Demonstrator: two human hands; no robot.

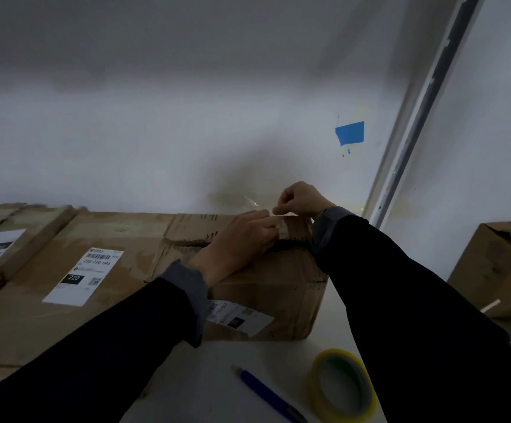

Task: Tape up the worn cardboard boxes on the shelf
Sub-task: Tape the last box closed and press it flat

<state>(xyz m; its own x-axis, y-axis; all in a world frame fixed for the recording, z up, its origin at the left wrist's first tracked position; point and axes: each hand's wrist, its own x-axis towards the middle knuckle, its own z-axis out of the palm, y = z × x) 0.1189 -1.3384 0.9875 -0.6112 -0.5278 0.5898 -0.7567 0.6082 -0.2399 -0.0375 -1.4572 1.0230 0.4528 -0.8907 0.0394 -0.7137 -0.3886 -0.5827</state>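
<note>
The worn brown cardboard box [266, 282] sits on the white shelf [333, 325], in the middle, with its top flaps bent and a dark gap between them. The left hand [242, 242] rests on top of the box, and its fingertips pinch one end of a thin clear strip of tape [278, 213]. The right hand [301, 198] is just past it, on the far right corner of the box, and its grip pinches the other end of the strip. So the step in hand looks like laying tape over the gap.

Next, I think the hands need to pull the strip flat, put it down across the gap and rub it smooth.

The yellow roll of tape [342, 386] lies near, on the right, with a blue pen-shaped tool [266, 392] beside it. A big flat brown box with a white label [74, 270] lies on the left.
</note>
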